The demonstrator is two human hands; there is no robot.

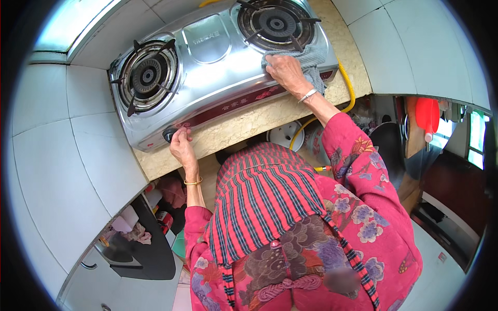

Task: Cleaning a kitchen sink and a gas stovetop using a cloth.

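A two-burner stainless-steel gas stove (194, 83) stands on the yellowish marbled countertop (233, 128) before me. My right hand (287, 74) grips a grey-blue cloth (311, 62). That cloth lies on the stove's front edge below the right burner (276, 24), and part of it hangs over the front panel. My left hand (181, 147) is at the black control knob (169, 135) at the left end of the dark red front panel (233, 104). Its fingers are curled close to the knob; whether they grip it is unclear. The left burner (148, 76) carries a black pan support.
A yellow corrugated gas hose (347, 83) curves around the stove's right side and down below the counter. White tiled walls (41, 147) rise on both sides. Under the counter are a white pot lid (286, 136) and a gas cylinder (317, 145). A red plastic dipper (426, 114) hangs at right.
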